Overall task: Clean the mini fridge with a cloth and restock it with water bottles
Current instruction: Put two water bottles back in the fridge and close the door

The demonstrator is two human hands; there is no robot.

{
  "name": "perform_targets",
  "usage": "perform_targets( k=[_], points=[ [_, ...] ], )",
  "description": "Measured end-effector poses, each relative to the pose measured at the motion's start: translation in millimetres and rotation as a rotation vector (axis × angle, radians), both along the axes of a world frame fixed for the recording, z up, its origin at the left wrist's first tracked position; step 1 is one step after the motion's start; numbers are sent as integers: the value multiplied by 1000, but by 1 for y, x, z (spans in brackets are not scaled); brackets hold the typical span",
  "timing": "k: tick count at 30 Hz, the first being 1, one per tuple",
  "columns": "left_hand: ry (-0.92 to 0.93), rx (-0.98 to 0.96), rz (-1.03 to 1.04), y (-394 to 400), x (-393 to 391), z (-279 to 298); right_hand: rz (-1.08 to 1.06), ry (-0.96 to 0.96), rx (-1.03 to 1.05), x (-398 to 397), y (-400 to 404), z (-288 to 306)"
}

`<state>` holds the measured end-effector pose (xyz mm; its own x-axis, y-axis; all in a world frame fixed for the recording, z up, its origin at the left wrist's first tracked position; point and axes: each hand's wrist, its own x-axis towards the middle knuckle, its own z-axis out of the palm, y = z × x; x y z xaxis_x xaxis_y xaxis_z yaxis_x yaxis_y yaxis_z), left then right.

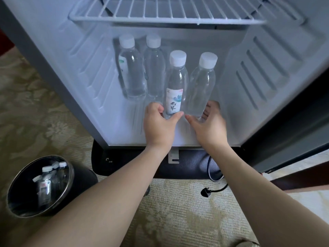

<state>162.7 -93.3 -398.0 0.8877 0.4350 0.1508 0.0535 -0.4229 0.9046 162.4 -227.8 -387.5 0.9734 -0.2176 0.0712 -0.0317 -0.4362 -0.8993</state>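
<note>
- I take the mini fridge (85, 72) as the landmark; its door stands open and all positions below refer to its floor and walls.
- Four water bottles stand upright on the fridge floor. Two sit toward the back: the rear left bottle (132, 68) and the rear right bottle (154, 66), close together.
- Two sit nearer the front: the labelled bottle (175, 90) and, just beside it toward the right wall, the plain bottle (200, 90).
- I read the two-by-two layout as a way to keep the bottles in tidy rows and easy to reach.
- My left hand (159, 125) curls round the base of the labelled bottle, thumb in front, fingers behind.
- My right hand (208, 125) cups the base of the plain bottle, thumb forward, fingers past its right side; contact looks light, and I cannot tell whether the grip is firm.
- Holding both bottles low lets me slide them without tipping them.
- The wire shelf (167, 14) in the upper part of the fridge carries nothing visible.
- No cloth is in view; I judge the work to be in its restocking stage.
- A waste bin (21, 184) on the carpet, left of the fridge front, holds discarded bottles.
- A power plug (205, 192) lies loose on the carpet in front of the fridge.
</note>
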Motion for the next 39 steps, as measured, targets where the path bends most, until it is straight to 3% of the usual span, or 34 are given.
perform_targets(
  k=[8, 20, 39],
  points=[
    [-9, -42, 47, -4, 32, -4, -43, -38, -120, 26, 4, -14],
    [-25, -25, 102, -12, 51, -7, -142, 99, -359, 54, 11, -13],
    [37, 34, 109, -15, 54, -4, -108, 146, -366, 62, 8, -7]
  ],
)
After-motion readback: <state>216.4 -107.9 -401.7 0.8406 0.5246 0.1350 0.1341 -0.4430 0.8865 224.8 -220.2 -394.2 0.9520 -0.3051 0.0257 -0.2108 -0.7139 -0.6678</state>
